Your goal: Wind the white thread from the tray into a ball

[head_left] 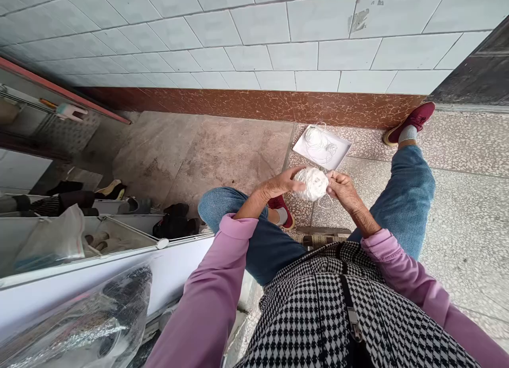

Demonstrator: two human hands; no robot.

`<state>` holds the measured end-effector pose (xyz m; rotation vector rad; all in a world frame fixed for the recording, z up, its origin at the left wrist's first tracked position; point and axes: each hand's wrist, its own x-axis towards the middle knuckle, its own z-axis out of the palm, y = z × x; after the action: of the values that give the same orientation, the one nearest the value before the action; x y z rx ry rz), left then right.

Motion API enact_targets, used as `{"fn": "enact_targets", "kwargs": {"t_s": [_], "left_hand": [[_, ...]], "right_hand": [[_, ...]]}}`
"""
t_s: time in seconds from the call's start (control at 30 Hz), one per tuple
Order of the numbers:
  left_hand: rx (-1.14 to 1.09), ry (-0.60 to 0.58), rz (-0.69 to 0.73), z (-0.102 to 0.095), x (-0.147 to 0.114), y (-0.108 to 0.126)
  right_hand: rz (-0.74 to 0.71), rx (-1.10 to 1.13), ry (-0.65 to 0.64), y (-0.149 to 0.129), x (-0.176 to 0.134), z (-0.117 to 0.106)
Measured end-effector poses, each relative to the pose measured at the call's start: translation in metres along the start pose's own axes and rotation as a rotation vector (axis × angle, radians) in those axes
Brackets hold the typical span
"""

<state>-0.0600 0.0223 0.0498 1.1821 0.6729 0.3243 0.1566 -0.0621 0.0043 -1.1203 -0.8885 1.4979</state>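
A ball of white yarn (312, 184) is held up between my knees. My left hand (284, 182) is closed around its left side, thumb and fingers pressed against the strands. At the ball's right edge my right hand (344, 189) is pinched, its fingertips touching the yarn; a loose strand hangs just below them. Beyond the ball, a shallow white box lid (342, 155) lies on the floor with loose white yarn (317, 143) coiled inside it.
A tiled wall (246, 23) with a reddish-brown base runs across the front. On my left stands a white shoe rack (175, 256) with shoes (175, 222) and plastic bags (55, 238). My red shoes (415, 119) rest on the speckled floor at either side of the lid.
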Motion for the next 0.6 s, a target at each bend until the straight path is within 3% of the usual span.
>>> {"fn": "enact_targets", "kwargs": {"t_s": [0.1,0.27,0.37,0.43,0.5,0.6], "left_hand": [[-0.111,0.098,0.032,0.004,0.004,0.001],[-0.115,0.259,0.055,0.0,0.009,0.0],[-0.021,0.399,0.135,-0.007,0.012,-0.002],[0.157,0.455,0.171,-0.01,0.015,-0.004],[0.384,0.453,0.172,-0.009,0.017,-0.009],[0.608,0.306,0.134,-0.005,0.018,-0.016]], "right_hand": [[0.002,-0.028,0.004,0.01,-0.007,0.004],[-0.05,-0.222,-0.022,0.01,-0.017,0.015],[-0.092,-0.358,-0.088,0.004,-0.026,0.023],[-0.126,-0.445,-0.15,-0.006,-0.033,0.027],[-0.175,-0.534,-0.214,-0.019,-0.038,0.029],[-0.262,-0.615,-0.234,-0.042,-0.036,0.023]]}}
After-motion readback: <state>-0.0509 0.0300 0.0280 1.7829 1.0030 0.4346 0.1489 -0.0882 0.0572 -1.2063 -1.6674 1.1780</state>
